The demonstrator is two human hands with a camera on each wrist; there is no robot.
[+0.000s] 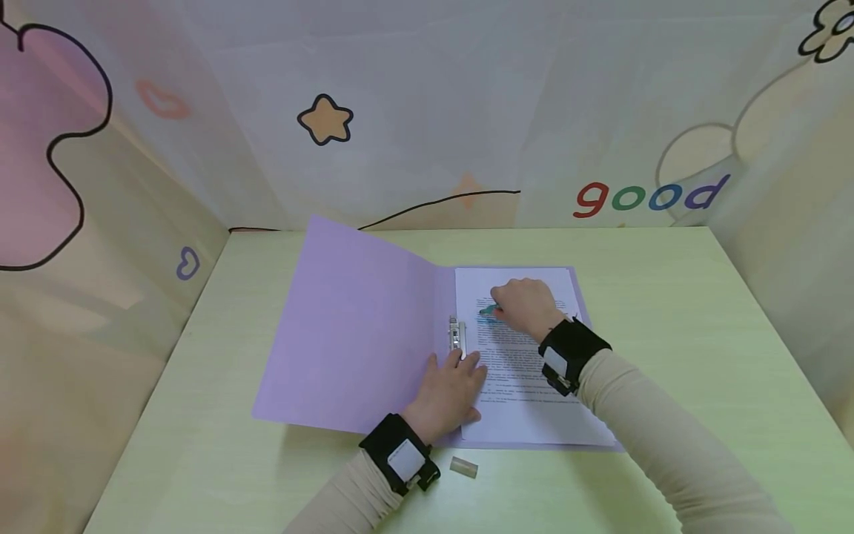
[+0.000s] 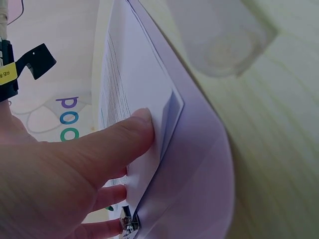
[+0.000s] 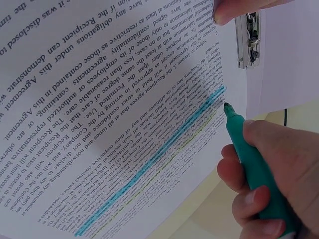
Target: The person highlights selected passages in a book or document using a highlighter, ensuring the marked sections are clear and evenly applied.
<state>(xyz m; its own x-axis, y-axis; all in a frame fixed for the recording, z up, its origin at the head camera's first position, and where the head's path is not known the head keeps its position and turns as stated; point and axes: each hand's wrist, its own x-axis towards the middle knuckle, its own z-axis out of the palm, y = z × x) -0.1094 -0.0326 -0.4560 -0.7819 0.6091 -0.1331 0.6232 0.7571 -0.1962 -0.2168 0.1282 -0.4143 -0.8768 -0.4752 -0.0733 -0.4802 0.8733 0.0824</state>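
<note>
My right hand grips a teal highlighter between thumb and curled fingers. Its dark tip is right at the left margin of a printed sheet, beside the end of a blue highlighted line. A thinner yellow-green line runs along the text near it. With fingers spread, my left hand rests on the sheet's lower left margin, just below the metal clip. The sheet lies in an opened purple folder. In the left wrist view, one sheet corner is slightly lifted beside the thumb.
A small greyish strip lies on the pale green table below the folder. The folder's left cover stands partly raised. Behind the table hangs a printed backdrop with a star and the word "good".
</note>
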